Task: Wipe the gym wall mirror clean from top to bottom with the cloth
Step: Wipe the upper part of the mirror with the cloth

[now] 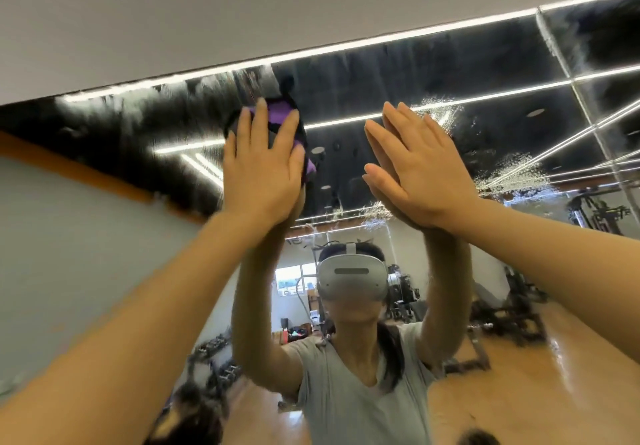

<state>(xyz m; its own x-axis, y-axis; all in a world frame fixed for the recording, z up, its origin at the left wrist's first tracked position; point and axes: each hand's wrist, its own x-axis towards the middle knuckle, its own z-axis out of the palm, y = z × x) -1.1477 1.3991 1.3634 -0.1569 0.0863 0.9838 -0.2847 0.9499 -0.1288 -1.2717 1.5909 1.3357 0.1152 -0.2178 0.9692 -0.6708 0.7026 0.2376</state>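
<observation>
Both hands on mirror (433, 64): left hand (261, 164) presses purple cloth (277, 117), right hand (420, 167) flat

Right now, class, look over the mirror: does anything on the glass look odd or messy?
Yes. Patches of white droplets or foam cling to the mirror right of the right hand, and hazy streaks smear the glass beside the purple cloth under the left hand. Both hands press flat near the top edge.

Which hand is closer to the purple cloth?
The left. The left hand presses the purple cloth flat against the mirror. The right hand rests open on the glass beside it, apart from the cloth.
</observation>
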